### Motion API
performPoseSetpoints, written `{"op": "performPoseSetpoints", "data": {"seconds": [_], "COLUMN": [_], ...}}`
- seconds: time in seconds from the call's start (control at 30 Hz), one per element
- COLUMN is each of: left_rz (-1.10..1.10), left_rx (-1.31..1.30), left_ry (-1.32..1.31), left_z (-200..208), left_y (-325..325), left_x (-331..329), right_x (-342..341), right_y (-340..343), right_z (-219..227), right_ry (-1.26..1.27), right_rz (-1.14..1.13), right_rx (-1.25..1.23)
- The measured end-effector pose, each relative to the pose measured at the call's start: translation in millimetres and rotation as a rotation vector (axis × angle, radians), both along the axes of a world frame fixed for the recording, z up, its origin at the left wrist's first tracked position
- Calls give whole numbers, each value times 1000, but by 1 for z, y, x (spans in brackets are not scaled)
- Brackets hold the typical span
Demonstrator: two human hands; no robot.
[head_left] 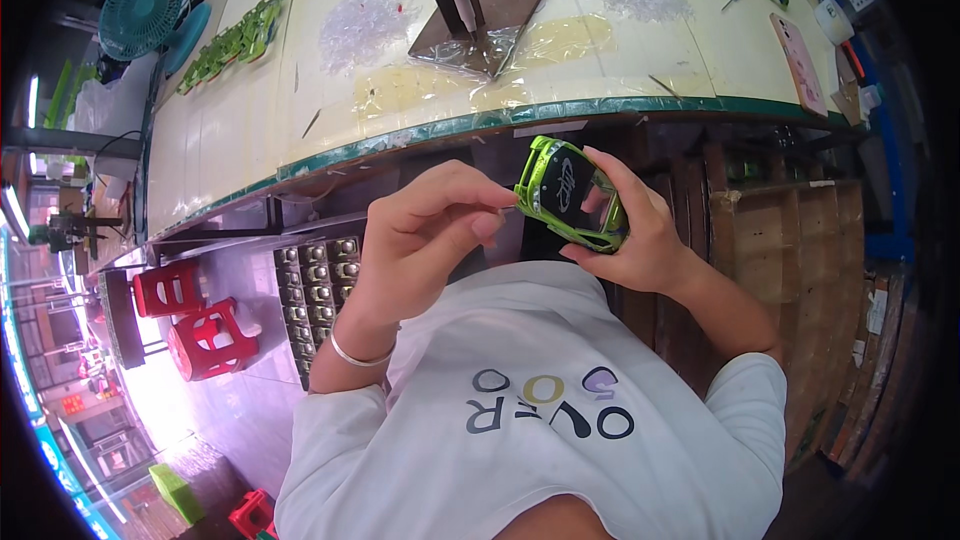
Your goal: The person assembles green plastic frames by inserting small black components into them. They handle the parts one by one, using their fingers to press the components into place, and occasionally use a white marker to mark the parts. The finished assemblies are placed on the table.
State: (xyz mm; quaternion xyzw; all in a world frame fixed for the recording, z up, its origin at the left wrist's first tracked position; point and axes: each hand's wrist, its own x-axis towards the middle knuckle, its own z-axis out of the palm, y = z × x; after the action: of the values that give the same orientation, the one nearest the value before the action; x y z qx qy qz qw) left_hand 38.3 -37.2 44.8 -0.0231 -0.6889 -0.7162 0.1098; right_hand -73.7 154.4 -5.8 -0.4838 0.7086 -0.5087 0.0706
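Above my lap, my right hand (pixel 640 230) grips a pair of lime-green sunglasses (pixel 535 175) with a dark, glossy lens bearing a white mark. Its thumb and fingers wrap the right side of the frame. My left hand (pixel 425 235) is closed in a pinch, with its index fingertip at the left edge of the green frame. Whatever lies between that thumb and finger is too small to make out. Both hands are in front of the workbench (pixel 480 127), short of its green-taped edge.
On the bench are two piles of small clear pieces (pixel 368 25), a brown metal stand base (pixel 510 0), a row of green frames (pixel 235 45) and a pink phone (pixel 797 65). A teal fan (pixel 140 10) stands left. Red stools (pixel 212 340), a compartment tray (pixel 315 285) and wooden trays (pixel 790 270) flank me.
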Motion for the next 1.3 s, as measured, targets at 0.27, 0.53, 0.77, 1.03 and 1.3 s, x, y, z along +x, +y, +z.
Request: {"op": "performPoseSetpoints", "data": {"seconds": [0.27, 0.53, 0.77, 1.03, 1.3], "left_rz": [101, 116, 170, 214, 189], "left_rx": [-364, -481, -384, -396, -176], "left_ry": [164, 218, 181, 237, 205], "left_z": [3, 1, -3, -9, -26], "left_y": [15, 14, 18, 18, 23], "left_x": [-2, -4, -5, -7, -15], "right_x": [0, 0, -2, -2, -1], "right_y": [0, 0, 0, 0, 0], "right_z": [3, 4, 4, 3, 2], "right_ry": [62, 71, 60, 60, 64], "right_rz": [10, 1, -4, 0, -14], "right_rx": [-51, -66, -59, -64, -54]}}
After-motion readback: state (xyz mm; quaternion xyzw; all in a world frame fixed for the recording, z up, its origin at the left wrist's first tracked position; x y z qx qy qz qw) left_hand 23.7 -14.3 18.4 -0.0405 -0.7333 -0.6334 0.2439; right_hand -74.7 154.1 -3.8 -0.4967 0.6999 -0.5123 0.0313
